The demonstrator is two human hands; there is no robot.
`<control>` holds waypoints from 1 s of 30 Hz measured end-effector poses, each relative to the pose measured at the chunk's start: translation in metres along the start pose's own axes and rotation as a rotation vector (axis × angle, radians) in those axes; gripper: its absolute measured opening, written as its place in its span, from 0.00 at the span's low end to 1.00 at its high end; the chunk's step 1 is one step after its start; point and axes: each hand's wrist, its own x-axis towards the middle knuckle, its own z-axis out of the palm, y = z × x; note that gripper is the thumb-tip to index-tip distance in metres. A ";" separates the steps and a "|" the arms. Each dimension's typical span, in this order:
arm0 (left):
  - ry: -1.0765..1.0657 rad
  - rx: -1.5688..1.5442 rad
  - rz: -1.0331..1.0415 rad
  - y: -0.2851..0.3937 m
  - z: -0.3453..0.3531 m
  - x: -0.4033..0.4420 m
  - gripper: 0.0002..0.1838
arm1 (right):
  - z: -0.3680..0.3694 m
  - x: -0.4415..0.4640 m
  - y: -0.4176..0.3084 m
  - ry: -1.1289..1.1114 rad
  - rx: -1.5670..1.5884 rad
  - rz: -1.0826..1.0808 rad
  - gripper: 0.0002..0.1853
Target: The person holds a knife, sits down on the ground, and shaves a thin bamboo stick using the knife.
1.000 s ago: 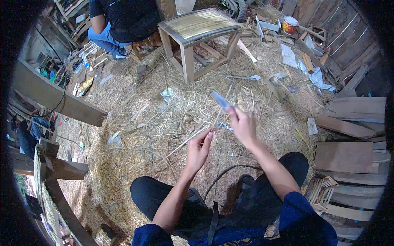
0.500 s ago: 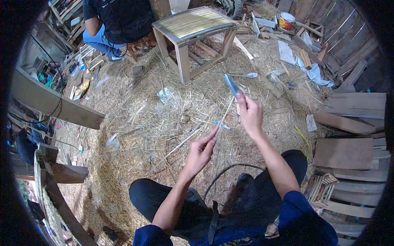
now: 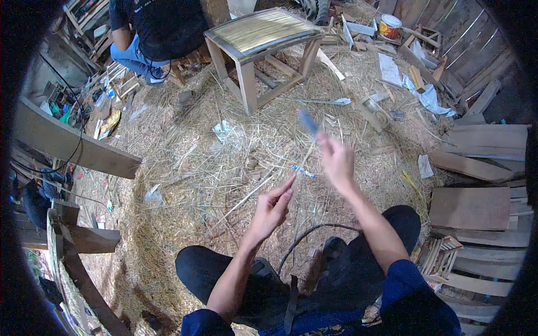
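Note:
In front of my knees, my left hand (image 3: 270,211) pinches a thin strip (image 3: 304,161), perhaps bamboo or cane, that slants up and to the right. My right hand (image 3: 337,162) is wrapped round the handle of a knife, its fingers slightly blurred. The knife's blade (image 3: 308,122) points up and left, smeared by motion, above the far end of the strip. A gap shows between the blade and my left fingers. Another thin pale stick (image 3: 246,196) lies on the straw just left of my left hand.
A slatted-top wooden stool (image 3: 263,36) stands ahead, beside a seated person in a dark shirt (image 3: 162,28). Straw and shavings cover the floor. A thick beam (image 3: 78,137) juts in from the left. Boards (image 3: 469,209) are stacked on the right, and a paint bucket (image 3: 389,27) stands behind.
My right hand has shifted slightly left and down with the knife, which is now blurred. My left hand stays nearly in place with the strip.

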 end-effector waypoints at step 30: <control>-0.002 -0.006 -0.005 -0.004 0.013 -0.003 0.23 | -0.001 -0.004 -0.004 0.017 0.088 0.096 0.29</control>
